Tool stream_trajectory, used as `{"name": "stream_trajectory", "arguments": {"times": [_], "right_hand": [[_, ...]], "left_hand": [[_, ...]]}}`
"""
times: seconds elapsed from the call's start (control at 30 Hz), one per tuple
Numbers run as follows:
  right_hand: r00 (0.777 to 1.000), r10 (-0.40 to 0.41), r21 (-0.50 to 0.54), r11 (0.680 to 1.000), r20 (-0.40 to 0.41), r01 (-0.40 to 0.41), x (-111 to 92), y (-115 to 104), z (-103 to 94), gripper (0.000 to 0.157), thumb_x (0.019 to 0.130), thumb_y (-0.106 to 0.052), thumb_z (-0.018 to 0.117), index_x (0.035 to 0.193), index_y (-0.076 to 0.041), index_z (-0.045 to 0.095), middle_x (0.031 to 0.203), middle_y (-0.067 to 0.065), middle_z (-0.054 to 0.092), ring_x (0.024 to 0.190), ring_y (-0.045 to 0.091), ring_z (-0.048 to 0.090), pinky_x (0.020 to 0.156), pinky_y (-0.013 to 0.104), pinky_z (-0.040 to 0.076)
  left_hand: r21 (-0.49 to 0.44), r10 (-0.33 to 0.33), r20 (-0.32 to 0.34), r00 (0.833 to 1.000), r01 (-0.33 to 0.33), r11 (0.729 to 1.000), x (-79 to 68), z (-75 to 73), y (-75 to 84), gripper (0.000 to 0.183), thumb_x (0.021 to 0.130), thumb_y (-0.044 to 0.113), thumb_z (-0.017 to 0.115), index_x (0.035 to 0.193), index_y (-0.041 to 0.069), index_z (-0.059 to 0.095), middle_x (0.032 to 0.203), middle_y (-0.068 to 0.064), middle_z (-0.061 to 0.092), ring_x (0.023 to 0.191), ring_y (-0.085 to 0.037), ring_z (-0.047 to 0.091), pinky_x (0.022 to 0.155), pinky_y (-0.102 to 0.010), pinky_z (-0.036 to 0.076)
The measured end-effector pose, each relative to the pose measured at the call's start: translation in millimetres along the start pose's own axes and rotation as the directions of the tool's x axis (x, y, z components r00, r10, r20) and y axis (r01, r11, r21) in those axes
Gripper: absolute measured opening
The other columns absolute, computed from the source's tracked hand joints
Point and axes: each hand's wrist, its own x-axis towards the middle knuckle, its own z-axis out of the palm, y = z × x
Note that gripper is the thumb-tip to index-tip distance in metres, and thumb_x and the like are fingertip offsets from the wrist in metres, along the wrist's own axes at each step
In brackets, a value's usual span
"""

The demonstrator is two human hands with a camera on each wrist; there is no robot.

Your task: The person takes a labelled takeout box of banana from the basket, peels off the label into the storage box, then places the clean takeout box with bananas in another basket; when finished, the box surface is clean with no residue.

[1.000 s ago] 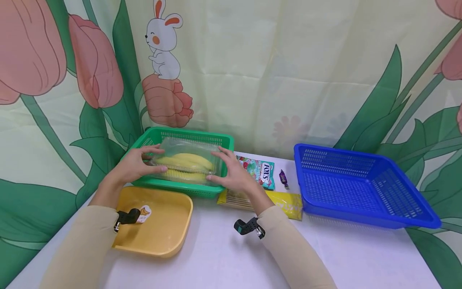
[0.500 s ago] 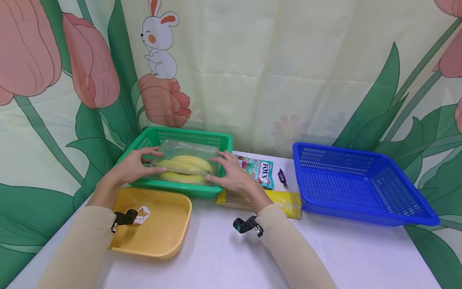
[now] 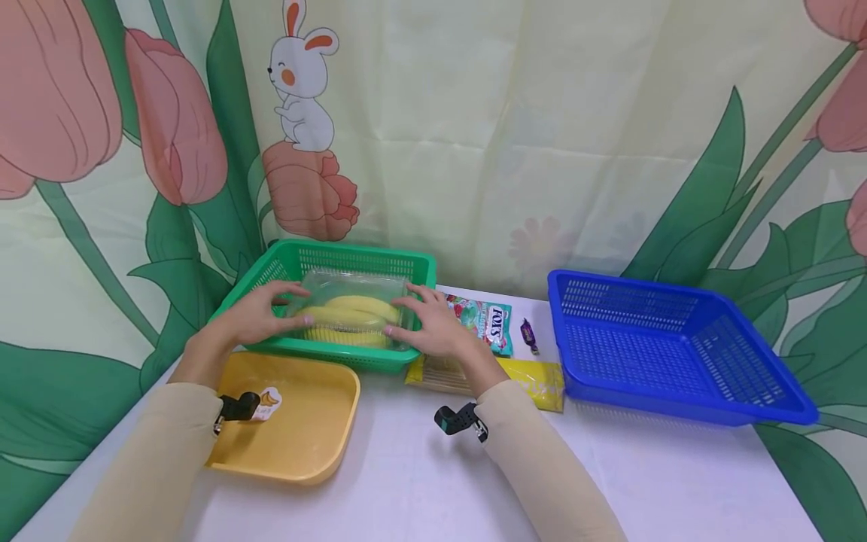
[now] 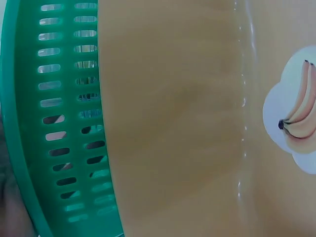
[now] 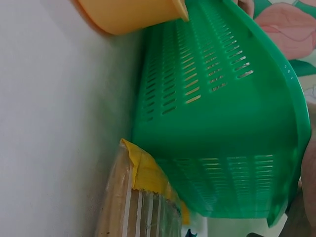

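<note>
A clear plastic box [image 3: 359, 284] with yellow bananas [image 3: 352, 312] showing through it sits within the rim of a green basket [image 3: 416, 265]. At its left end my left hand [image 3: 254, 312] holds it between thumb and fingers. My right hand [image 3: 436, 320] grips the right end the same way, thumb low at the near corner. Both wrists pass over the basket's near side. In the left wrist view the green basket's slotted wall [image 4: 29, 113] hides most of the hand. The right wrist view catches only a sliver of hand [image 5: 310, 168] beyond the basket rim.
A yellow tray [image 3: 318, 421] with a banana sticker [image 3: 269, 399] stands in front of the green basket. To the basket's right lie a teal FOX'S candy bag [image 3: 497, 327], a purple wrapped candy [image 3: 529, 336] and a yellow packet [image 3: 535, 382]. A blue basket [image 3: 677, 410] stands farther right.
The plastic box has settled slightly lower into the green basket, its far edge dropping, with both hands still at its ends. The head view has shifted slightly.
</note>
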Motion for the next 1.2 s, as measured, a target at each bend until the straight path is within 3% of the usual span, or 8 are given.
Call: {"name": "stream_trajectory", "arguments": {"times": [0.2, 0.5, 0.7, 0.87, 1.07, 1.2], "right_hand": [[1.0, 0.015, -0.034, 0.999, 0.005, -0.015, 1, 2, 0.6, 0.065, 0.097, -0.063, 0.057, 0.15, -0.027, 0.053, 0.171, 0.002, 0.02, 0.156, 0.034, 0.013, 0.118, 0.066, 0.028], [0.997, 0.039, -0.062, 0.997, 0.06, -0.035, -2, -1, 6.5, 0.065, 0.096, -0.067, 0.054, 0.15, -0.03, 0.053, 0.171, 0.001, 0.019, 0.157, 0.031, 0.011, 0.119, 0.066, 0.026], [0.998, 0.049, -0.062, 0.997, 0.044, -0.046, -7, 0, 7.1, 0.065, 0.097, -0.067, 0.054, 0.15, -0.029, 0.054, 0.172, 0.0, 0.019, 0.157, 0.031, 0.009, 0.119, 0.067, 0.024], [0.999, 0.035, -0.121, 0.992, 0.02, -0.032, -7, 0, 5.2, 0.066, 0.097, -0.069, 0.051, 0.15, -0.03, 0.054, 0.171, 0.001, 0.021, 0.157, 0.032, 0.013, 0.12, 0.064, 0.027], [1.0, 0.011, -0.186, 0.983, 0.011, -0.009, -7, -7, 2.4, 0.064, 0.101, -0.067, 0.046, 0.153, -0.031, 0.05, 0.17, 0.003, 0.024, 0.158, 0.032, 0.016, 0.12, 0.058, 0.03], [0.999, -0.047, -0.216, 0.975, -0.006, 0.044, -11, -12, -1.7, 0.06, 0.105, -0.06, 0.044, 0.155, -0.027, 0.048, 0.169, 0.004, 0.028, 0.157, 0.032, 0.021, 0.122, 0.054, 0.03]], "left_hand": [[0.097, 0.031, 0.013, 0.999, -0.032, 0.995, 3.2, 0.4, 1.4, 0.059, 0.097, 0.039, 0.071, 0.141, 0.003, 0.058, 0.165, -0.025, 0.027, 0.138, -0.054, 0.043, 0.111, -0.068, 0.037], [0.092, -0.012, 0.05, 0.999, 0.007, 0.996, -0.2, 7.8, -7.6, 0.055, 0.097, 0.045, 0.071, 0.135, 0.007, 0.06, 0.167, -0.023, 0.025, 0.134, -0.052, 0.046, 0.105, -0.064, 0.045], [0.109, 0.007, 0.042, 0.999, -0.011, 0.994, 0.7, 10.3, -6.8, 0.049, 0.096, 0.044, 0.071, 0.129, 0.008, 0.065, 0.166, -0.023, 0.027, 0.131, -0.051, 0.05, 0.104, -0.062, 0.047], [0.102, 0.009, 0.041, 0.999, -0.013, 0.995, 2.8, 7.7, -4.0, 0.054, 0.096, 0.044, 0.072, 0.134, 0.007, 0.064, 0.166, -0.022, 0.027, 0.13, -0.048, 0.052, 0.103, -0.06, 0.048], [0.065, 0.03, 0.004, 1.0, -0.03, 0.997, -1.9, 2.6, -6.1, 0.057, 0.096, 0.038, 0.074, 0.141, 0.005, 0.06, 0.165, -0.023, 0.03, 0.13, -0.047, 0.052, 0.102, -0.062, 0.048], [0.063, 0.045, -0.035, 0.998, -0.043, 0.997, -7.5, -1.0, -7.0, 0.059, 0.095, 0.036, 0.075, 0.142, 0.004, 0.059, 0.163, -0.025, 0.031, 0.137, -0.048, 0.045, 0.102, -0.063, 0.047]]}}
